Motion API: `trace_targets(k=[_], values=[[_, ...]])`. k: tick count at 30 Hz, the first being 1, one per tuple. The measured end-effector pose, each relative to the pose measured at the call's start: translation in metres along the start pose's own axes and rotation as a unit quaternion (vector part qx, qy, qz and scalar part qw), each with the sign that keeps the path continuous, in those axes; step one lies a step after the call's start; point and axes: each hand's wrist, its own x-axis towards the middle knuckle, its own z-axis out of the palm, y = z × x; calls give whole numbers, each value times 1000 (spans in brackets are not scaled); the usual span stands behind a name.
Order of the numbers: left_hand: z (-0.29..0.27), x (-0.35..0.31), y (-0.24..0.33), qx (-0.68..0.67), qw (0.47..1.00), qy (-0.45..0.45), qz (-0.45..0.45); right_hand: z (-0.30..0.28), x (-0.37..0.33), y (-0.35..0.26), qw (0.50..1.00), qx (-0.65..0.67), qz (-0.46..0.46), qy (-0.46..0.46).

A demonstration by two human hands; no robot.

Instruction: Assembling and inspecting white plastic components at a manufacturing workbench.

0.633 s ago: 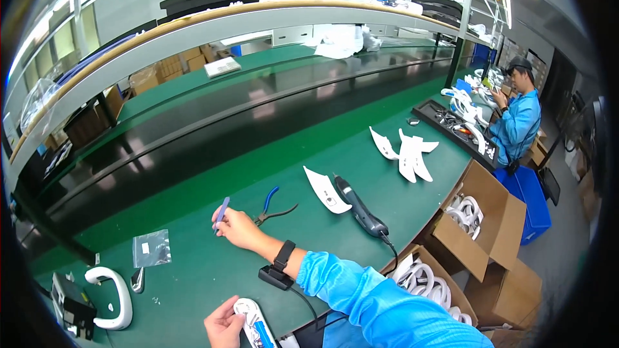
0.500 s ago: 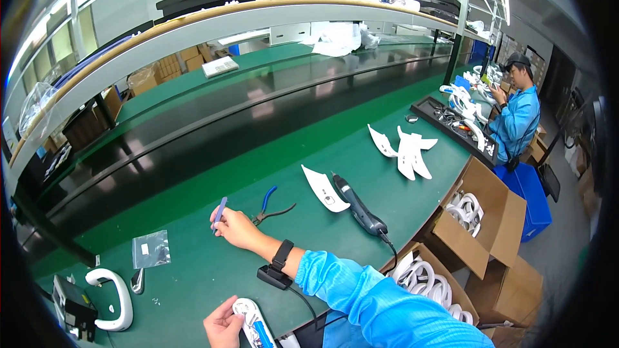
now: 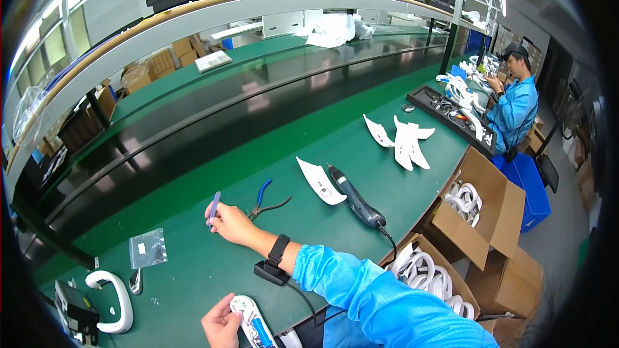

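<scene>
Near the edge of the green table [image 3: 200, 261], a white housing [image 3: 249, 313] in grip

Through the head camera I see the left hand [image 3: 221, 323] gripping that housing from its left, blue part [image 3: 261, 333] facing up. The right hand [image 3: 229, 224] pinches a slim purple tool [image 3: 215, 203] over the table, near blue-handled pliers [image 3: 256, 211]. Farther right, a curved white panel [image 3: 318, 180] lies beside a corded electric screwdriver [image 3: 356, 198].

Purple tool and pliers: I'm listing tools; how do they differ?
The purple tool is slim and straight; the pliers have two spread arms. The purple tool is in the right hand; the pliers lie on the green table. Neither shows a cord.
</scene>
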Motion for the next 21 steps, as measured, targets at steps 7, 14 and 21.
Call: trace_targets(k=[7,14,21], values=[[2,0,3,20,1000,-1,7,0,0,0,1000,-8,1,4],[14,-7,20,29,1000,6,2,-2,-4,-7,1000,0,5,0],[16,-7,19,34,999,-1,30,-2,-4,-3,1000,10,-12,10]])
